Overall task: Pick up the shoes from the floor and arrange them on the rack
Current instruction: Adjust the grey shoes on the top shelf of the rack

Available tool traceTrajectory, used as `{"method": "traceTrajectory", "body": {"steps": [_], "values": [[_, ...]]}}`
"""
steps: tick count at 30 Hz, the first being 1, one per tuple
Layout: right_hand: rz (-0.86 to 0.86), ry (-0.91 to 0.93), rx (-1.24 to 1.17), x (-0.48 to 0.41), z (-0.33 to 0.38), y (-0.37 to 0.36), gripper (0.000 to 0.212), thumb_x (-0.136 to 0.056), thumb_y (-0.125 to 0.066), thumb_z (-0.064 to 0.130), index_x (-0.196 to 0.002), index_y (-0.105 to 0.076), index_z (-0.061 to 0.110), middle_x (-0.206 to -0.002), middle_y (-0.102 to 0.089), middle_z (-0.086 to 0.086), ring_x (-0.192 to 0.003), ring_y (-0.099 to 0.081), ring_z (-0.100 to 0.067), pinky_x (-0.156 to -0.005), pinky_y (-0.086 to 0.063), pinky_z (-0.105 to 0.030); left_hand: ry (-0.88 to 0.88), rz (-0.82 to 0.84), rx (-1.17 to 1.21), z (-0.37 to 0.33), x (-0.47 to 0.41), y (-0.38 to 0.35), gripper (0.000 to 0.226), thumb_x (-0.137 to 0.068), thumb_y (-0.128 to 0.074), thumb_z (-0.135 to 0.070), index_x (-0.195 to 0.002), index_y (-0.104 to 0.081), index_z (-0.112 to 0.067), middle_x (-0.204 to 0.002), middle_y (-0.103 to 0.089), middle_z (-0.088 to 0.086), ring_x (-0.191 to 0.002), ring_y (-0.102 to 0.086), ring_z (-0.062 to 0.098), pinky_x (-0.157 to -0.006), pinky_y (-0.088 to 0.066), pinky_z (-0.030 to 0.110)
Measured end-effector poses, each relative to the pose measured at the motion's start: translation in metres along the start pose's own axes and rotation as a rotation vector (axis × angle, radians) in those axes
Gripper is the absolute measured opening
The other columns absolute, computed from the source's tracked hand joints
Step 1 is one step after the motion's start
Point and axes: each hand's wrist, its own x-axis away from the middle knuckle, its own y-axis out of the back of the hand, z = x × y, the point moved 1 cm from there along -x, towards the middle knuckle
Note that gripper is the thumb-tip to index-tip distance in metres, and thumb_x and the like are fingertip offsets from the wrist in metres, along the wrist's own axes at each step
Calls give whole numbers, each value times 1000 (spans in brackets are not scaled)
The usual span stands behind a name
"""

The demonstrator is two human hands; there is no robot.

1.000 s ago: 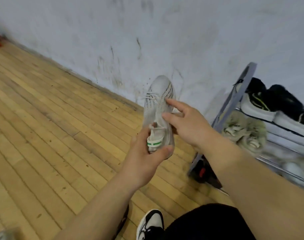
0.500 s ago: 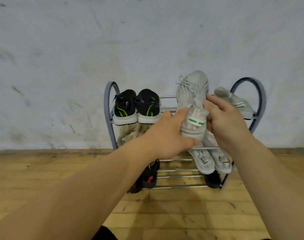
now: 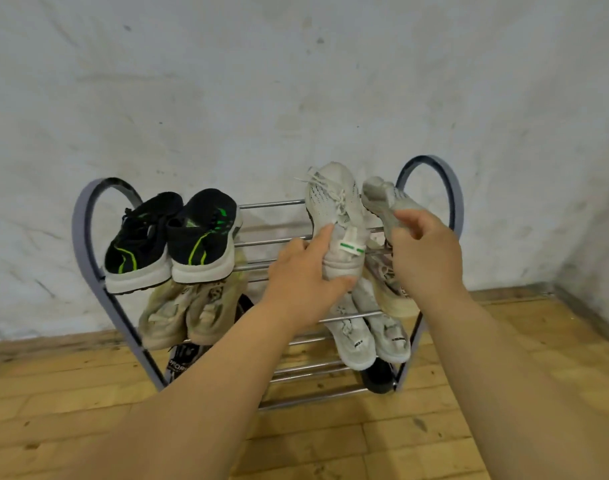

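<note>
Your left hand (image 3: 304, 273) grips the white shoe (image 3: 330, 199) by its heel, atop the rack (image 3: 79, 223). At 3 o'clock, your right hand (image 3: 429, 259) holds the other shoe (image 3: 382, 199).

wall (image 3: 226, 81): whitish plaster, scuffed and smudged; floor (image 3: 417, 445): worn light wooden planks; corner (image 3: 569, 285): far right

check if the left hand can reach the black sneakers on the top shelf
Probably not yet: the left hand grips the white sneaker. Bare rails lie between it and the black sneakers, so once freed it likely could. The right hand holds a grey sneaker.
</note>
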Motion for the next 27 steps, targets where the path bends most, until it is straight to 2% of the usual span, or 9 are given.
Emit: {"method": "traceTrajectory", "body": {"steps": [3,8,11,13,17,21,24,27], "values": [[-53,111,183,-6,-13,1,38,-93,-59,18,-130,-64,25,-135,-56,-3,-125,-51,-25,-107,-40,-35,15,-54,-132,-11,-12,-8,92,-84,-56,-76,-160,-15,-44,-147,-49,2,-138,-37,32,-113,-32,47],[-198,80,157,-13,-23,3,39,-89,-61,20,-128,-59,22,-135,-49,-7,-124,-44,-29,-100,-36,-33,55,-100,-152,-18,-18,-9,97,-81,-50,-82,-160,-17,-34,-150,-52,2,-139,-40,33,-113,-34,54],[-205,-16,138,-15,-30,7,43,-87,-62,26,-130,-56,20,-135,-48,-8,-124,-42,-32,-98,-38,-39,31,-86,-195,-17,-14,-11,92,-87,-51,-74,-161,-15,-33,-137,-46,4,-131,-42,29,-111,-35,49],[-172,-24,130,-13,-32,9,43,-88,-62,26,-130,-55,20,-134,-47,-5,-125,-41,-31,-103,-39,-41,18,-69,-185,-17,-13,-10,88,-89,-54,-66,-161,-15,-34,-125,-40,1,-125,-42,26,-111,-36,46],[-114,2,112,-13,-37,11,48,-88,-64,22,-135,-53,20,-133,-43,0,-129,-45,-30,-112,-39,-48,-9,2,-133,-14,-18,-8,78,-88,-55,-65,-157,-24,-46,-123,-43,-1,-124,-44,24,-112,-37,46],[-94,-21,128,-17,-43,15,49,-88,-63,22,-136,-53,26,-139,-45,-4,-121,-53,-32,-105,-47,-46,-16,-11,-27,-14,-17,-13,70,-90,-62,-60,-153,-40,-39,-121,-43,-4,-119,-50,19,-108,-43,37],[-84,-16,126,-18,-44,16,46,-88,-64,23,-133,-55,28,-135,-47,-2,-118,-56,-30,-102,-49,-45,-46,-50,-12,-12,-20,-17,64,-93,-62,-55,-152,-44,-37,-121,-46,-3,-112,-52,17,-103,-45,33],[-82,-7,125,-19,-45,15,45,-88,-65,24,-132,-55,30,-133,-47,-1,-114,-57,-30,-100,-50,-45,-37,-102,0,-11,-27,-20,60,-96,-63,-48,-152,-44,-35,-130,-51,-3,-116,-53,15,-99,-40,26]]}}
